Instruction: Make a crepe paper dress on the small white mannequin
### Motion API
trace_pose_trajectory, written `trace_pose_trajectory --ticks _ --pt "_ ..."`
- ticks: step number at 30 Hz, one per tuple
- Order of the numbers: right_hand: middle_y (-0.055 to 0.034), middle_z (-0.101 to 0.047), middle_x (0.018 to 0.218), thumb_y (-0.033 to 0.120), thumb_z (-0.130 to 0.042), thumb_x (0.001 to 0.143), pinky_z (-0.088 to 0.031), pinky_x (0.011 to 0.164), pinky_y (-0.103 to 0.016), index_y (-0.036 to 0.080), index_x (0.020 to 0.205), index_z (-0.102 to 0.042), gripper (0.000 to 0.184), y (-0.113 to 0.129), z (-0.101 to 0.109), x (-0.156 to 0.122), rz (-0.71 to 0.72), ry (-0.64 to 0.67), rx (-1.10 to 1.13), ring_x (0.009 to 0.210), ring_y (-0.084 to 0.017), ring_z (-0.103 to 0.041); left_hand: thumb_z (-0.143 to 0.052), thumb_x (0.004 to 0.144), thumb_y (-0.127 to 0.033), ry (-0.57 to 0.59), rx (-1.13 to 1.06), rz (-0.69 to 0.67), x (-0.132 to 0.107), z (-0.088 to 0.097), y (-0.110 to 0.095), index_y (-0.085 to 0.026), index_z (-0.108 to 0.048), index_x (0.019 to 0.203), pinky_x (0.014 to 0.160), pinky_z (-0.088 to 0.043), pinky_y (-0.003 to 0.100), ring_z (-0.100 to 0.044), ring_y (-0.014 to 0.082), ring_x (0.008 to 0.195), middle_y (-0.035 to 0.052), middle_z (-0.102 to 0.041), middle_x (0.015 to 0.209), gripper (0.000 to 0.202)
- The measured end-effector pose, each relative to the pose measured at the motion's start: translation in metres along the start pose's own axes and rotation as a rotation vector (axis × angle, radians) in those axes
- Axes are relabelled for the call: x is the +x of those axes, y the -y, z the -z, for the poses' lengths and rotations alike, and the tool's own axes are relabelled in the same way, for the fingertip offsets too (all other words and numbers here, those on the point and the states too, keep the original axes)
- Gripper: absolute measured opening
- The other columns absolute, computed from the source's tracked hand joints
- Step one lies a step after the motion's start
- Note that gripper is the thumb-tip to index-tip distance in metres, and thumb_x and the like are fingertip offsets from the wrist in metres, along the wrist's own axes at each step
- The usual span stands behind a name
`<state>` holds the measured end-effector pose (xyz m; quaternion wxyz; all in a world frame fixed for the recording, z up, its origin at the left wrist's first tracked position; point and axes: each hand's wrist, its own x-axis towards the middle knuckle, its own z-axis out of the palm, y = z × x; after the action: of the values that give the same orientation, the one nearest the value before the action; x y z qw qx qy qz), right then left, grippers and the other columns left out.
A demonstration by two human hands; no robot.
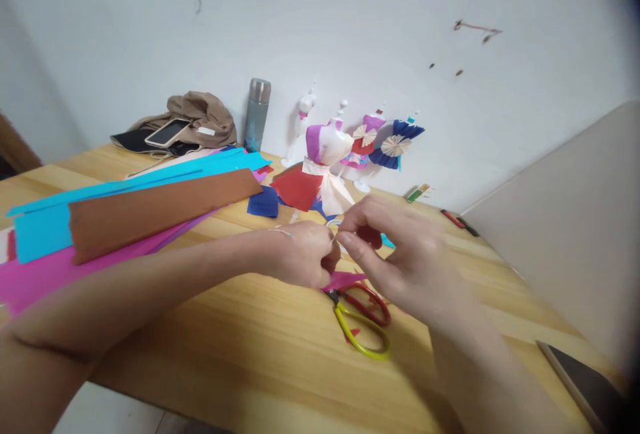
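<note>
My left hand is closed in a fist-like pinch over the wooden table, holding a small folded piece of pink-red paper that sticks out below it. My right hand meets it from the right, fingers pinched on the same small piece and on a thin thread-like strand I can barely make out. Scissors with one red and one yellow-green handle lie on the table just under both hands. Behind the hands stands a paper-dressed figure in white, purple and red.
Long sheets of blue, brown and magenta paper lie at the left. A phone rests on a beige bag, next to a grey bottle. More small paper-dressed figures line the wall. A dark tablet edge sits at lower right.
</note>
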<state>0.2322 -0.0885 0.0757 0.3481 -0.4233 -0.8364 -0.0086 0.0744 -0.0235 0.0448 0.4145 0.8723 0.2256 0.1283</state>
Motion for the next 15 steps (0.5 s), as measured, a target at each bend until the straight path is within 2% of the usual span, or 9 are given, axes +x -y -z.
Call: trace_pose_trajectory --ticks 2,8,12,15 --pt "0.0004 -0.059 0.067 0.013 -0.055 0.087 -0.04 0.057 -0.029 0.022 0.073 -0.054 0.016 -0.003 -0.002 0.001 -0.017 0.03 -0.017 0.059 -0.014 -0.054 -0.061 0.071 -0.017 0.081 0.069 -0.017 -0.001 0.001 -0.002 -0.021 -0.047 0.058 0.05 -0.036 0.028 -0.05 0.0136 0.056 -0.0003 -0.055 0.059 0.02" --pt "0.0008 -0.057 0.068 0.009 -0.057 0.085 -0.038 0.056 -0.029 0.022 0.077 -0.051 0.017 -0.005 -0.009 -0.001 0.03 -0.086 -0.099 0.061 -0.014 -0.052 -0.057 0.07 -0.012 0.073 0.05 0.008 -0.001 0.003 -0.008 -0.021 -0.045 0.054 0.049 -0.034 0.028 -0.048 0.0141 0.056 -0.0014 -0.051 0.057 0.022" --pt "-0.001 -0.059 0.072 0.004 -0.052 0.087 -0.039 0.058 -0.03 0.023 0.078 -0.05 0.021 -0.004 -0.013 -0.002 0.053 -0.068 -0.106 0.064 -0.016 -0.055 -0.057 0.067 -0.012 0.043 0.002 0.014 0.0 0.001 -0.003 -0.022 -0.046 0.056 0.05 -0.035 0.029 -0.05 0.0153 0.058 -0.0003 -0.052 0.058 0.019" --pt "-0.0023 -0.06 0.074 0.005 -0.05 0.09 -0.042 0.059 -0.03 0.022 0.08 -0.052 0.02 -0.004 -0.014 -0.003 0.037 -0.041 -0.055 0.067 -0.016 -0.057 -0.061 0.065 -0.012 0.003 -0.063 -0.034 0.002 -0.001 0.001 -0.021 -0.046 0.053 0.051 -0.037 0.029 -0.052 0.0158 0.057 0.0002 -0.053 0.055 0.021"
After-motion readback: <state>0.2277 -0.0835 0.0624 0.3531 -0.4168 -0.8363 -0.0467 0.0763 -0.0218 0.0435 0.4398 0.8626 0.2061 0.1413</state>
